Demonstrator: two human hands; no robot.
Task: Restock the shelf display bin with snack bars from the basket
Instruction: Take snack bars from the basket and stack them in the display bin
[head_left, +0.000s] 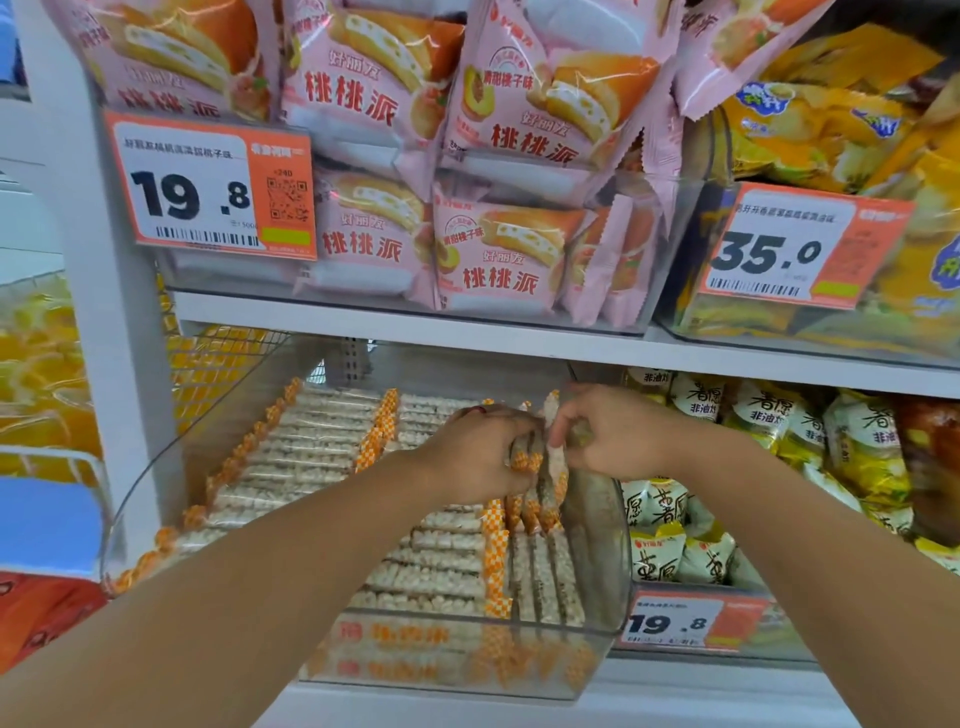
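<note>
A clear plastic display bin (597, 571) on the lower shelf holds rows of pale rice snack bars (311, 447) with orange-checked wrapper ends. Both my hands are inside the bin near its right wall. My left hand (475, 457) and my right hand (613, 434) together grip a small bunch of snack bars (548, 473), held upright with the ends pointing down over the right-hand row. The basket is out of view.
The shelf above carries a bin of pink peach-pie packs (498, 249) with a 19.8 price tag (208, 187). Yellow snack bags (831, 135) sit upper right, white-and-yellow packets (753, 431) to the right of the bin. A white upright post (104, 260) stands left.
</note>
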